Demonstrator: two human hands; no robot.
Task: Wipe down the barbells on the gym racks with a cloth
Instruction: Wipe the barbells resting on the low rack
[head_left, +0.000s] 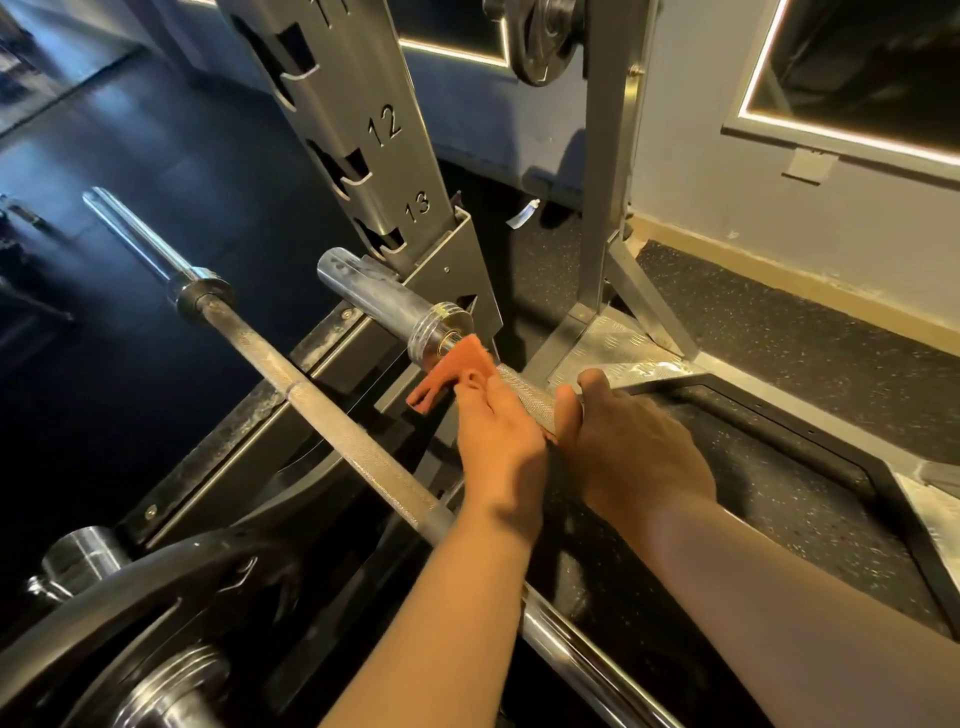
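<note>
A knurled steel barbell (530, 397) runs from the chrome sleeve (384, 299) at centre toward the lower right. My left hand (498, 441) presses an orange-red cloth (457, 371) onto this bar just below the sleeve collar. Right beside it, my right hand (634, 447) wraps around the same bar, thumb over the top. A second, duller barbell (332, 415) lies to the left, running from its own chrome sleeve (135, 239) down under my left forearm.
A grey rack upright (374, 130) with numbered hooks 12 and 13 stands behind the sleeve. A weight plate (540, 41) hangs on another post at the top. A black plate (130, 613) sits at the lower left. Speckled rubber floor (779, 322) and a wall lie to the right.
</note>
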